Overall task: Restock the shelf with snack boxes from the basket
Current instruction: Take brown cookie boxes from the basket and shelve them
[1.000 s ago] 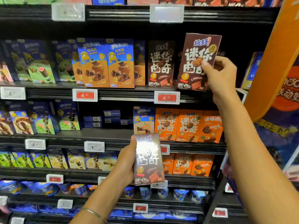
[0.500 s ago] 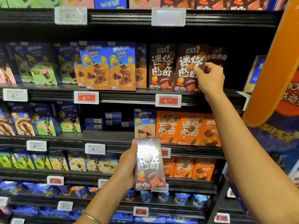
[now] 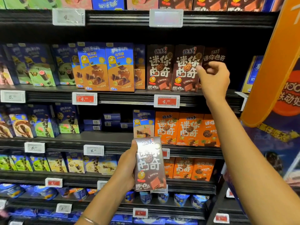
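My left grip (image 3: 126, 169) wraps a brown box (image 3: 150, 164); my right grip (image 3: 212, 78) pinches the shelved box (image 3: 186, 67) by its edge.

Three brown cookie boxes (image 3: 159, 67) stood in a row just above the red price tag (image 3: 166, 101), the rightmost set back in shadow. One more, the held brown box (image 3: 150, 163), was well below the tag. Six orange cookie boxes (image 3: 166, 127) stood below the tag: three on the shelf directly under it and three on the next shelf down. Up and left of the tag, two blue-and-orange snack boxes (image 3: 93, 67) faced front; those behind them could not be counted. Two hands showed: the left hand (image 3: 126, 169) below the tag, the right hand (image 3: 212, 78) above and to its right.
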The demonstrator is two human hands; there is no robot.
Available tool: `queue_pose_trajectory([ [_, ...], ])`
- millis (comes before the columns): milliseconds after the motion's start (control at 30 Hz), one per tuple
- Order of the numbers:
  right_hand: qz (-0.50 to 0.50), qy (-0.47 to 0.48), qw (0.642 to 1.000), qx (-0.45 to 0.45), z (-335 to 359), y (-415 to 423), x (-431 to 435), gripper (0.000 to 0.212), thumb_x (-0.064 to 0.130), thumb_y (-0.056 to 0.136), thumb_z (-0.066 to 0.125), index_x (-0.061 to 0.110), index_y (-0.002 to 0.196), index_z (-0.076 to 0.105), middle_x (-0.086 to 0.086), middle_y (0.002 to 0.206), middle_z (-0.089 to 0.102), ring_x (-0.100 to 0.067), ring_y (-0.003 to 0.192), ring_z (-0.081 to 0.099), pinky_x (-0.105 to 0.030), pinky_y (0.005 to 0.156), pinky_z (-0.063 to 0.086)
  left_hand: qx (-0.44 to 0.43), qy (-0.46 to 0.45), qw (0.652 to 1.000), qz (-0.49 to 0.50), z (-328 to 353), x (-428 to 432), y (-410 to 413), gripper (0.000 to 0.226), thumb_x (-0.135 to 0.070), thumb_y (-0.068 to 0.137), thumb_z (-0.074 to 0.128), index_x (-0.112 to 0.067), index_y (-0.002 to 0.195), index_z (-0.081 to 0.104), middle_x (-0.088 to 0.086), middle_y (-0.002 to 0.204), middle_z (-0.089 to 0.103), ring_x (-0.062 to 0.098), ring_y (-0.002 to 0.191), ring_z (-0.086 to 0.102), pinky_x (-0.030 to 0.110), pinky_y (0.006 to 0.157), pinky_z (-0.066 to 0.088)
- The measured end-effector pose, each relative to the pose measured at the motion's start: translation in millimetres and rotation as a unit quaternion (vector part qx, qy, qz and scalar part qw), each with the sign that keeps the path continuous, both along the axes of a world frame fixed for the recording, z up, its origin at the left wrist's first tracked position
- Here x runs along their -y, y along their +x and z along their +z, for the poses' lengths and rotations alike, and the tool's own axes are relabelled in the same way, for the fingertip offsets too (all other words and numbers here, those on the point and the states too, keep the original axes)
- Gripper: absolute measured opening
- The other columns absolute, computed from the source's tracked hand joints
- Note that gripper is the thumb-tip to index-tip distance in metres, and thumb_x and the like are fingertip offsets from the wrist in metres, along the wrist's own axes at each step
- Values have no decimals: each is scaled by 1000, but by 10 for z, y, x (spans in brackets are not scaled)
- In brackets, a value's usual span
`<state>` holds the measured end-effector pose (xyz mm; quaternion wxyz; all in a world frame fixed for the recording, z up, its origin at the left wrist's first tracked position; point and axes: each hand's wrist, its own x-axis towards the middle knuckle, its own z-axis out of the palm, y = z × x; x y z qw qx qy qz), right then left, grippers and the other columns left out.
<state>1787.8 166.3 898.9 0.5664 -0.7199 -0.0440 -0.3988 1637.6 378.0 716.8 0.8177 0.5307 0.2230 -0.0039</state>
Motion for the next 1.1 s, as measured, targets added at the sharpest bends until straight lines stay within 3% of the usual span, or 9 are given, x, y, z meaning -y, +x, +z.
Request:
queue_pose_trajectory([
  [100,50,15,994,97,-291,-505,-46,25,29,92,69,16,113,65,3,100,65,-4,91,61,-15,79,51,34,15,999,-12,5,49,-8,50,-57,106,49,-15,124,70,11,105,83,29,91,82,37,63,65],
  [200,121,-2,990,65,-769,-956,-157,13,20,95,68,16,107,67,9,93,66,1,84,59,-12,74,47,90,31,995,-18,98,128,-33,48,-58,105,50,-18,126,68,10,109,83,29,95,82,36,64,66],
  [400,276,-66,950,-130,-1270,-1390,-174,48,44,85,76,31,126,53,15,115,61,4,100,61,-19,76,57,234,78,969,6,552,289,-31,51,-64,94,55,-25,120,74,9,113,82,28,102,80,35,74,66],
  [633,212,-76,973,-59,-882,-1275,21,42,38,91,73,36,128,51,23,112,62,11,97,62,-8,71,51,299,102,948,-27,1207,625,231,45,-53,110,45,-17,124,68,9,113,82,26,103,80,44,87,67],
  [733,205,-35,978,-20,-595,-1127,200,41,33,95,70,29,132,53,15,115,65,6,96,66,-12,68,54,334,177,924,-59,1553,742,397,54,-59,111,35,-19,134,64,2,116,80,19,104,79,36,83,67],
  [833,144,7,989,24,-312,-912,435,40,27,100,65,19,136,53,10,117,66,7,95,67,-13,70,55,374,394,839,-2,1835,741,650,46,-54,113,34,-20,133,59,9,127,69,25,115,69,43,92,57],
  [900,102,36,993,43,-161,-720,568,39,20,100,62,12,138,53,5,121,65,4,98,68,-18,76,58,384,571,723,60,1976,655,868,44,-49,111,48,-19,143,55,9,140,59,27,128,58,43,107,48],
  [1000,60,47,997,27,-18,-412,657,38,18,100,60,13,138,53,0,128,63,-14,115,65,-40,96,58,332,746,567,108,2166,557,1151,66,-60,101,55,-22,155,46,11,151,47,33,139,45,48,109,40],
  [1100,55,46,997,0,32,-150,632,35,16,100,58,16,135,54,5,120,63,-16,113,64,-45,96,57,276,809,508,102,2351,542,1362,82,-74,96,49,-21,159,40,20,149,52,44,138,47,56,113,37],
])
